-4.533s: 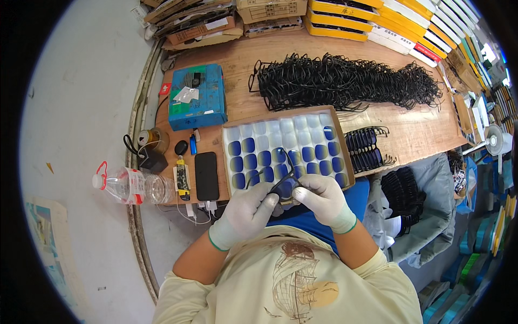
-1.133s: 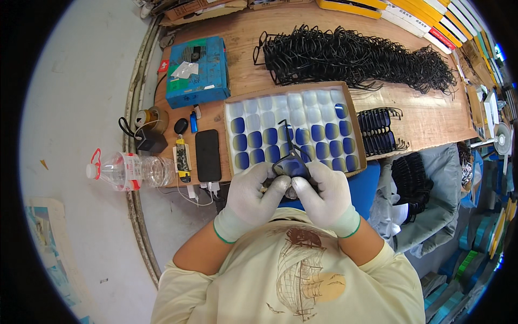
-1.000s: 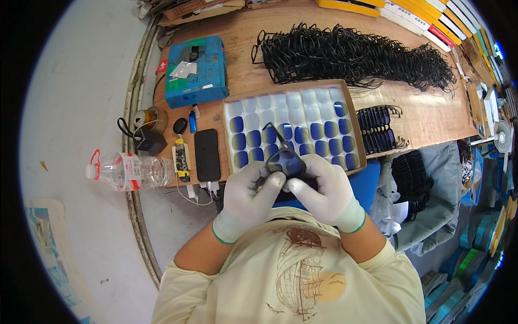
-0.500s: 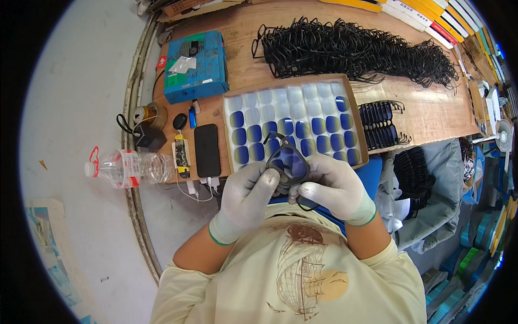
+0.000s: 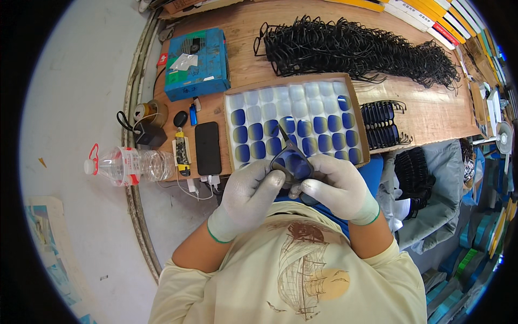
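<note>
Both my hands wear white gloves with green cuffs and hold one pair of black glasses (image 5: 292, 163) in front of my chest. My left hand (image 5: 251, 194) grips its left side, the thumb on the lower part of the rim. My right hand (image 5: 337, 186) pinches the other side, its fingers partly hidden behind the frame. A dark blue lens shows in the frame, and one temple points up and away. Just beyond my hands lies a cardboard tray (image 5: 229, 116) with rows of lenses, clear ones at the far side and blue-tinted ones nearer.
Black frames (image 5: 345, 48) lie heaped at the back of the wooden table; dark-lensed glasses (image 5: 379, 124) lie stacked right of the tray. On the left are a blue box (image 5: 197, 65), a phone (image 5: 208, 148) and a plastic bottle (image 5: 129, 167). A grey bag (image 5: 431, 205) holds black items at the right.
The glasses have turned and tilted in my hands, so the lens and temple lie at a different angle. My hands stay at nearly the same place, both still gripping.
</note>
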Motion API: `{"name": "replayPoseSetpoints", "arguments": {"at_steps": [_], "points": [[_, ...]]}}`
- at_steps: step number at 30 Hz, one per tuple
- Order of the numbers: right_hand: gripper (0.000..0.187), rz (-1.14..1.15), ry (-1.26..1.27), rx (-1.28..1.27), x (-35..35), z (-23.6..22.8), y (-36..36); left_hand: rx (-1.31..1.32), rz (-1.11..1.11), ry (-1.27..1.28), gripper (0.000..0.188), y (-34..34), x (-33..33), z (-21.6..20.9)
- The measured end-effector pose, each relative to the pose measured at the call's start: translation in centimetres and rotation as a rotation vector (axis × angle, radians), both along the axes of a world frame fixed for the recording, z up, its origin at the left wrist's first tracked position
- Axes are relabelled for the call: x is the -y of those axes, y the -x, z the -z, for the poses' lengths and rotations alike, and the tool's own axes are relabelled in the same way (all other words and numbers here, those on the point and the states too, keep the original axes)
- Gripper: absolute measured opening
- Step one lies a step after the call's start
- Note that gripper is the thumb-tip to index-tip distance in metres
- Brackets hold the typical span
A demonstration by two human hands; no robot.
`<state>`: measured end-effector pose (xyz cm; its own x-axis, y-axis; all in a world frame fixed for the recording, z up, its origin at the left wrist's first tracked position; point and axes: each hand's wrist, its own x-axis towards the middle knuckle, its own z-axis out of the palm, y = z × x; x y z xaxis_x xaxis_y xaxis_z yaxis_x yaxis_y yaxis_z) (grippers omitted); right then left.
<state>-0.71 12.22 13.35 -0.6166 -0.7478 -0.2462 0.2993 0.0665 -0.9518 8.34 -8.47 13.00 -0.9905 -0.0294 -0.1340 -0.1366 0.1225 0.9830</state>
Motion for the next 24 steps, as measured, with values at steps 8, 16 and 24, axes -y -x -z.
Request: {"name": "replayPoseSetpoints", "arguments": {"at_steps": [8,16,24], "points": [[0.017,-0.085,-0.090,-0.141,0.2,-0.7,0.7,-0.079,-0.038,0.073,0.021,0.1,0.8,0.4],[0.022,0.097,-0.085,-0.575,-0.1,0.4,1.3,0.094,-0.408,-0.437,0.017,0.3,0.2,-0.2],[0.023,0.092,0.037,-0.348,-1.3,1.2,1.8,0.023,-0.335,-0.433,0.023,-0.8,0.1,-0.6]]}}
